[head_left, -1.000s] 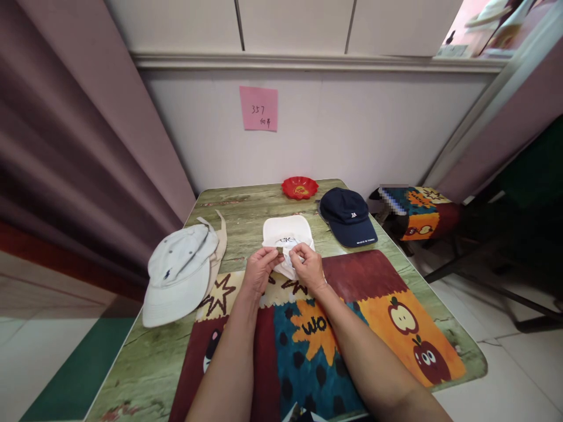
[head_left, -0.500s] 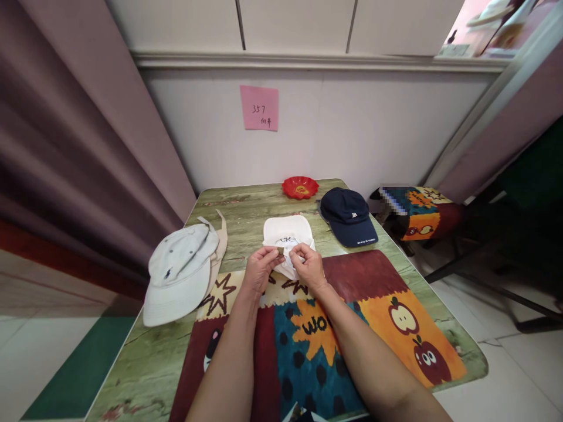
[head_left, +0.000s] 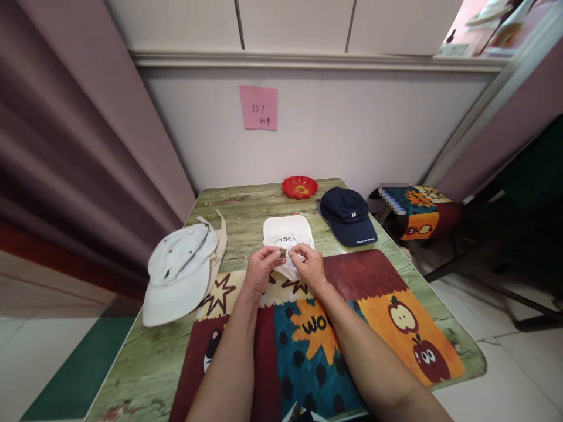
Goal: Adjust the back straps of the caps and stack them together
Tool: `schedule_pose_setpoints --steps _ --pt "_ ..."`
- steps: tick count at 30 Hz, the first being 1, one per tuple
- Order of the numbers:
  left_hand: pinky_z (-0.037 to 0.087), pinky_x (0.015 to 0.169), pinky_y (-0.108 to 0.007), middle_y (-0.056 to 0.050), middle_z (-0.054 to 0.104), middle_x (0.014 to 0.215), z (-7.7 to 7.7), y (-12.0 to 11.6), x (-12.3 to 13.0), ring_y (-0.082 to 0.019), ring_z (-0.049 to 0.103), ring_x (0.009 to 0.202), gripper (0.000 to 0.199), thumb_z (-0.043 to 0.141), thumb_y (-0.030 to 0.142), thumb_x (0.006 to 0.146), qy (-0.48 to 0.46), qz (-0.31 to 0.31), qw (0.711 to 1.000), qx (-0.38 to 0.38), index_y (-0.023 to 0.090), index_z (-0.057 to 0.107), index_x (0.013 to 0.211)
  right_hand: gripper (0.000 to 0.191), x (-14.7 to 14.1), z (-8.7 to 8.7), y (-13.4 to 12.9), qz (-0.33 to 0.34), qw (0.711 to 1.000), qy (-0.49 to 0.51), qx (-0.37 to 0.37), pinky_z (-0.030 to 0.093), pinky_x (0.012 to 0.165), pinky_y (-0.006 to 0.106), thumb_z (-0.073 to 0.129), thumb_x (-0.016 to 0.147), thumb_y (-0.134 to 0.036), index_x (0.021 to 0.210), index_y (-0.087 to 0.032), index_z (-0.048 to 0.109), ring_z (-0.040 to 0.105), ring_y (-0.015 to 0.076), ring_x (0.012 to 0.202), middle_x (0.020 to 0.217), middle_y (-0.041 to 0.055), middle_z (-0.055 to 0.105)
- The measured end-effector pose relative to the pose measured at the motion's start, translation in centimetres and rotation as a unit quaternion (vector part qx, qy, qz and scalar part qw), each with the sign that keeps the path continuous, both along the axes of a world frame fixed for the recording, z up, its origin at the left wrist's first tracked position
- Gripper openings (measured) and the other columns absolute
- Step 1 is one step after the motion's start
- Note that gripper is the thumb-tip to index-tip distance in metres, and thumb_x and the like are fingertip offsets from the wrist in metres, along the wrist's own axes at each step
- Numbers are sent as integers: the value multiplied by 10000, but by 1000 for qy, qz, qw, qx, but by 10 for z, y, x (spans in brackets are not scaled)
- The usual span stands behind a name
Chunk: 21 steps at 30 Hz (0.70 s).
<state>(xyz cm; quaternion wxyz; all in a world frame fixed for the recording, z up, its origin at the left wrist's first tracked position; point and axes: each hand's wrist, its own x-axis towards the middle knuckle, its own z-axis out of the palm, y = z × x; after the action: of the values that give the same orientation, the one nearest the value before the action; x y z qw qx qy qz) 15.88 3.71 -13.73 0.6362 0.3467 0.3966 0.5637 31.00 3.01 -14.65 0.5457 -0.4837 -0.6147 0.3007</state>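
A white baseball cap (head_left: 288, 227) with dark embroidered lettering lies in the middle of the table, its brim pointing away from me. Over its near end my left hand (head_left: 263, 266) is closed, thumb and forefinger pinching a small brownish-gold piece (head_left: 282, 252) that looks like a strap buckle. Just to the right, my right hand (head_left: 308, 264) is also closed, its fingertips pinched on white fabric of the cap. The two sets of fingertips are a short gap apart. My fingers partly hide the cap's near edge and strap.
A pale cap (head_left: 178, 269) with beige straps sits at the left edge, a navy cap (head_left: 347, 214) at the right. Behind stands a red scalloped dish (head_left: 299, 187). A colourful mat (head_left: 321, 351) lies under my forearms. A pink note (head_left: 258, 108) is on the wall.
Both hands stay at the white cap. The brownish-gold piece has tilted slightly between my fingers; the other things have not moved.
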Motion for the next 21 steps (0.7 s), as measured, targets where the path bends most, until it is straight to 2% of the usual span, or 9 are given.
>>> schedule_pose_setpoints --steps 5,8,10,12,14,16,18,21 --pt "553 713 -283 -31 706 745 1 -1 2 -127 658 629 265 858 261 610 12 -1 1000 0 118 705 774 207 1 0 0 5 1000 -6 -4 478 668 249 589 854 -366 770 -195 669 666 169 708 736 14 702" --pt "545 668 -278 -26 699 734 2 1 1 -126 646 614 269 856 263 597 -3 33 999 4 124 698 765 229 3 4 -1 17 1000 -7 6 507 708 275 594 863 -394 932 -199 691 674 179 736 815 33 724" --pt "539 646 -274 -18 685 707 3 3 -3 -127 637 617 275 857 266 585 -22 74 997 8 129 689 754 342 6 6 -2 21 998 -36 43 513 834 323 642 834 -416 1104 -206 660 683 206 853 939 60 735" --pt "531 639 -266 -11 671 681 5 5 -9 -124 629 623 279 857 273 582 -37 115 993 15 131 680 745 478 10 7 -1 19 992 -89 89 426 1026 413 709 779 -438 1194 -218 617 661 242 1008 1046 79 727" --pt "524 645 -259 -7 665 678 7 7 -16 -119 624 633 276 854 275 587 -49 146 988 24 134 674 743 477 14 7 1 15 983 -142 119 268 1144 495 752 738 -453 1144 -231 634 629 268 1101 1075 79 723" --pt "520 651 -257 -1 660 681 9 8 -21 -116 623 641 274 853 266 586 -62 165 984 33 138 669 743 311 17 6 3 17 977 -168 128 163 1173 529 742 756 -440 984 -240 670 611 272 1140 1048 61 731" --pt "520 650 -259 4 655 677 11 8 -25 -116 621 639 277 856 254 578 -68 170 982 36 138 666 744 169 20 6 4 22 978 -167 127 139 1171 530 678 824 -407 848 -240 663 599 260 1161 1015 42 739" --pt "525 642 -265 1 652 670 11 8 -24 -118 620 630 291 861 258 573 -64 154 985 30 130 665 745 172 23 5 6 25 985 -132 110 164 1163 506 546 915 -367 861 -239 647 597 238 1168 1004 38 735"
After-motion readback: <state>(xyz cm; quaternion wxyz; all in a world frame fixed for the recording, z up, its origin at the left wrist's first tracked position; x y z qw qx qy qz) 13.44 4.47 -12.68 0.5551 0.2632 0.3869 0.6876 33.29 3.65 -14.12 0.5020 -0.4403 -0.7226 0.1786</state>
